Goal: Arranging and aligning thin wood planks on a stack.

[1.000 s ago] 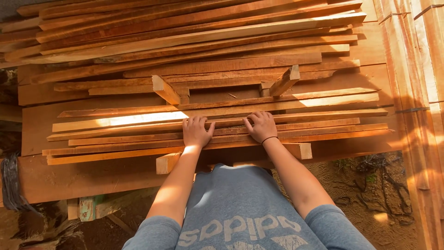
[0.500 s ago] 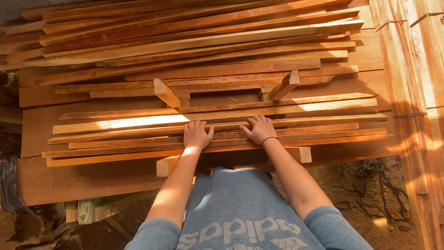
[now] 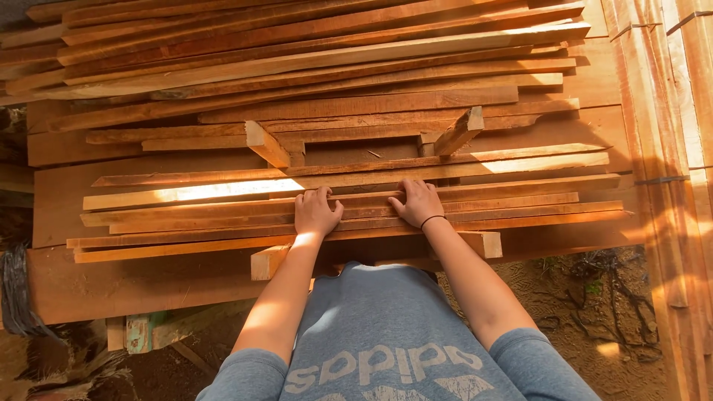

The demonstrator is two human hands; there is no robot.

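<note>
Both hands lie palm down on a loose layer of thin wooden strips [image 3: 223, 223] that run left to right across the near part of a big stack of sawn timber. The left hand [image 3: 316, 212] is spread flat, fingers pointing to the far side, gripping nothing. The right hand [image 3: 418, 202], with a dark band [image 3: 432, 220] on its wrist, lies just to the right of it; its fingers are slightly curled over the far edge of one strip, and whether they clasp it cannot be told. The strips rest on short wooden blocks [image 3: 483, 243] that stick out at the near edge, over wide boards [image 3: 111, 282] below. Beyond the hands, two short offcuts [image 3: 265, 143] lie at an angle among longer boards, and more long planks [image 3: 312, 59] are piled at the far side. At the right stands another bundle of planks [image 3: 668, 148], running from near to far. Bare earth [image 3: 594, 312] shows at near right.
</note>
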